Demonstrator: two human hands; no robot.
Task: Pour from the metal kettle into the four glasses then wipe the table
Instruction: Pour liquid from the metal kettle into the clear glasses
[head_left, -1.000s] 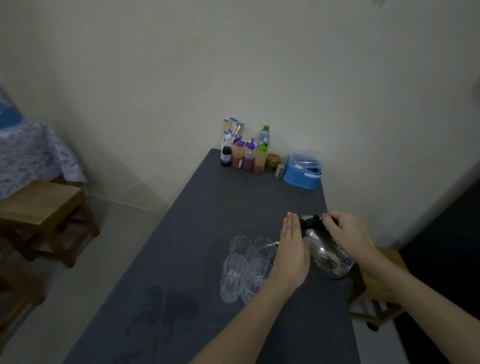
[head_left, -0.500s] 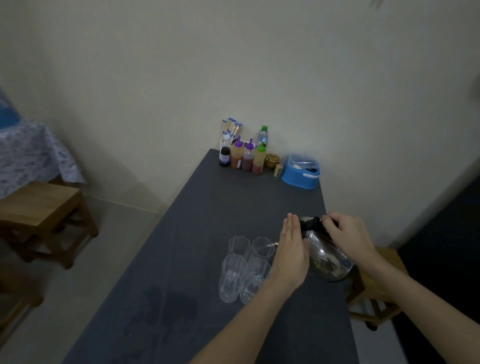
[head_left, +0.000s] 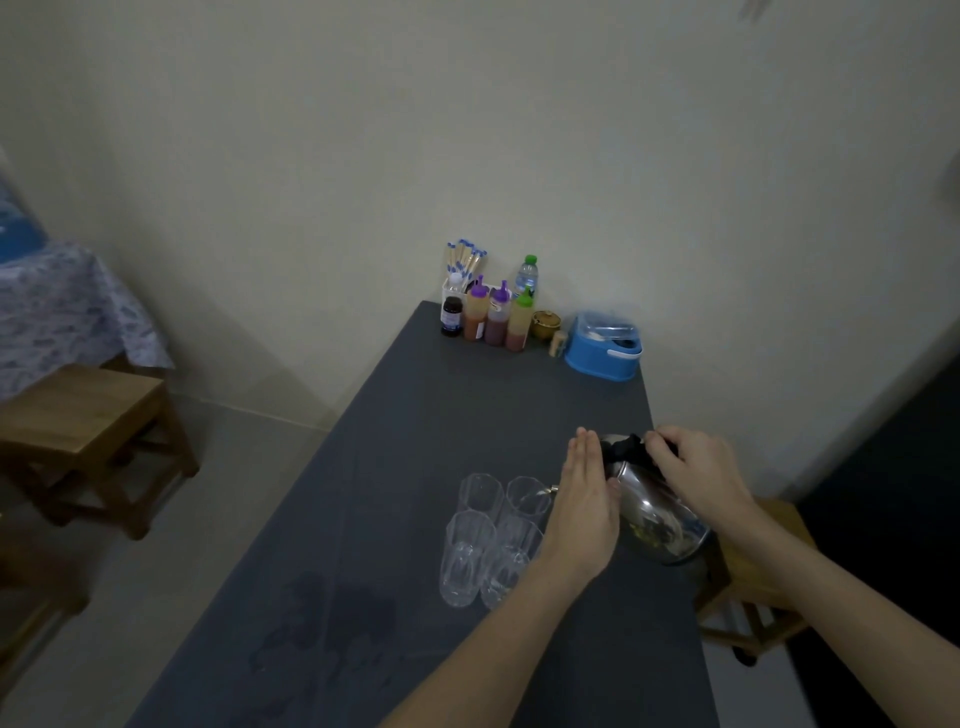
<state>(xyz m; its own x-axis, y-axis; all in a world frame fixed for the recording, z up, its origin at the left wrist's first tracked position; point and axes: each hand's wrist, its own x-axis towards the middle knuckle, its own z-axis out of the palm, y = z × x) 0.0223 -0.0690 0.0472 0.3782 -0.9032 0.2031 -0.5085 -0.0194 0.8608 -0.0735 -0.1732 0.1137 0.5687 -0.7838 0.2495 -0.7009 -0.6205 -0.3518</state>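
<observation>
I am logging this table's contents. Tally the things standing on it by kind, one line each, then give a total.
Clear glasses: 4
Metal kettle: 1
Sauce squeeze bottles: 3
Dark small bottle: 1
Water bottle: 1
Holder of chopsticks: 1
Small brown pot: 1
Blue container: 1
Small item beside it, too blurred to name: 1
Total: 14

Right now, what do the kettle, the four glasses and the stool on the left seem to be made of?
Kettle: polished metal, mirror-like reflections, black top, likely plastic.
Four glasses: clear, see-through; glass or plastic, cannot tell.
Stool: brown wood, visible grain, matte.
</observation>
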